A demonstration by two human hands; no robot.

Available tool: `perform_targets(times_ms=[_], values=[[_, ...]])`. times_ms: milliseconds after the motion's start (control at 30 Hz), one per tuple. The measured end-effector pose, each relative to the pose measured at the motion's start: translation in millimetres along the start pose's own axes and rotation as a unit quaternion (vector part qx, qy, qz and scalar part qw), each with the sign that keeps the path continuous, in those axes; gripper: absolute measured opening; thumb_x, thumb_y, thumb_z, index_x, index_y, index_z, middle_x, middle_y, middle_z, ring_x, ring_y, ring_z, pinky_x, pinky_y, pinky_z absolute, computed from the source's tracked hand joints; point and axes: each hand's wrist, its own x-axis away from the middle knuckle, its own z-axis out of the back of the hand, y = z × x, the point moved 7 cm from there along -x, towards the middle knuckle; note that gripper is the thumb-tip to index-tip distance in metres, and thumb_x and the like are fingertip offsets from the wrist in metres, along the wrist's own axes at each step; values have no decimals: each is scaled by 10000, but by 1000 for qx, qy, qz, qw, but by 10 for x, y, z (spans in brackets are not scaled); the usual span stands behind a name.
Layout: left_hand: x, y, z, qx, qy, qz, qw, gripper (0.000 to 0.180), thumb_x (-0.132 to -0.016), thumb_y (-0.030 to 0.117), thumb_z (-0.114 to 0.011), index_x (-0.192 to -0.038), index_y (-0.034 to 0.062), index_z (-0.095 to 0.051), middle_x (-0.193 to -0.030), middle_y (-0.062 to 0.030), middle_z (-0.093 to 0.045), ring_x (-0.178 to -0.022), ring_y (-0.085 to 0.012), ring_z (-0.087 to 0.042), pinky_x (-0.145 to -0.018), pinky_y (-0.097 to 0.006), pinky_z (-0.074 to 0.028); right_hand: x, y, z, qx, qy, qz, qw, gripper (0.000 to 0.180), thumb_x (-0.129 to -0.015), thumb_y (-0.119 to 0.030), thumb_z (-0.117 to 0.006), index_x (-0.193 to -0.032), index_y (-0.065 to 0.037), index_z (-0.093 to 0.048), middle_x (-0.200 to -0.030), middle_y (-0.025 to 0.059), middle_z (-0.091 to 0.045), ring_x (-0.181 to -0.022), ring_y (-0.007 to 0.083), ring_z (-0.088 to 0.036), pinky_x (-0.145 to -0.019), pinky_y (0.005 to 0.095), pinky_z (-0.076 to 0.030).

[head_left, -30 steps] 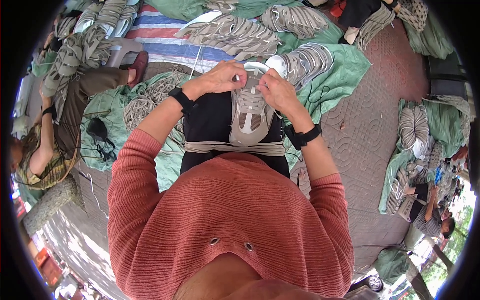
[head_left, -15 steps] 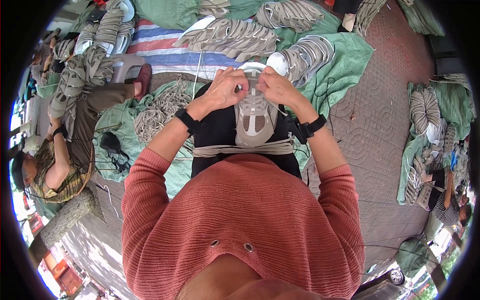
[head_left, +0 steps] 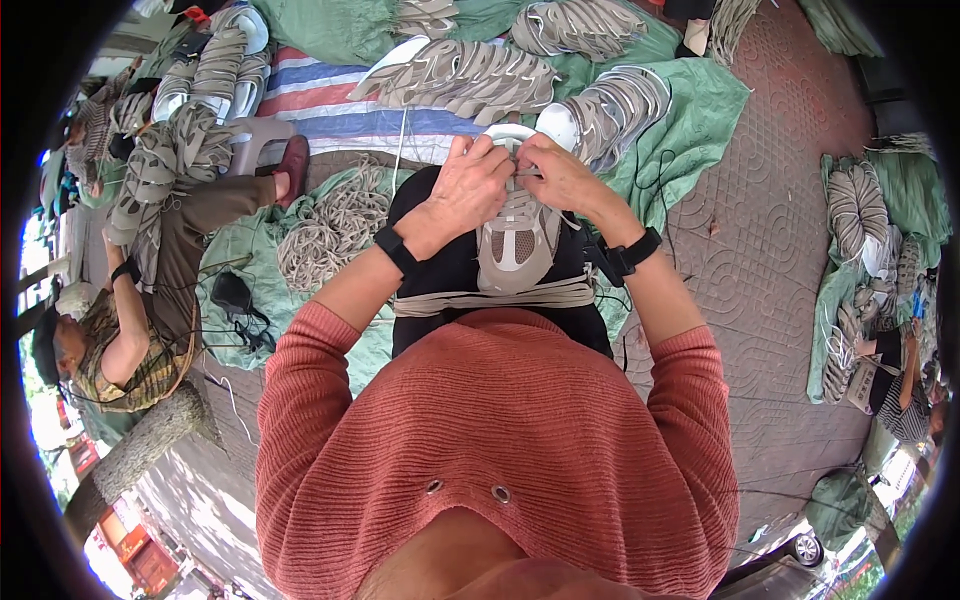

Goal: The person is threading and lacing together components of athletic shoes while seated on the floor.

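Observation:
A beige and grey shoe upper (head_left: 515,255) with a mesh toe lies on my lap, its toe toward me and its pale collar away. My left hand (head_left: 470,188) is closed, fingers bent at the left lace edge near the tongue. From the other side my right hand (head_left: 562,178) pinches beside it, thumb and forefinger together over the upper eyelets. Both seem to grip the shoelace (head_left: 517,205), which crosses the front of the upper; their fingertips hide most of its ends. A bundle of beige laces (head_left: 490,300) lies across my lap.
A heap of loose laces (head_left: 335,228) lies on green sheeting to the left. Rows of stacked shoe uppers (head_left: 465,80) rest on a striped sheet ahead, with another stack (head_left: 620,112) at right. A co-worker (head_left: 120,340) sits at left; patterned paving (head_left: 750,240) extends right.
My left hand has turned and shifted slightly right, closer to my right hand, its back now covering the upper's left side. The right fingers have moved inward over the tongue.

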Motion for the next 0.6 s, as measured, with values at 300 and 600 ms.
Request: perform_targets(times_ms=[300, 600], values=[[237, -388, 32, 275, -121, 98, 949, 152, -649, 75, -637, -750, 110, -529, -938, 9, -552, -902, -212, -464, -834, -342, -302, 15, 5, -29, -25, 2, 17, 1000, 171, -744, -77, -616, -881, 8, -557, -996, 155, -506, -910, 324, -560, -795, 364, -453], [109, -130, 22, 77, -27, 56, 995, 133, -711, 74, -646, -823, 88, -575, -853, -46, -565, -808, -235, -502, -720, -343, -353, 13, 43, -50, -27, 10, 5, 1000, 175, -738, -77, -618, -881, 8, -563, -993, 153, -501, -911, 317, -555, -796, 354, -452]])
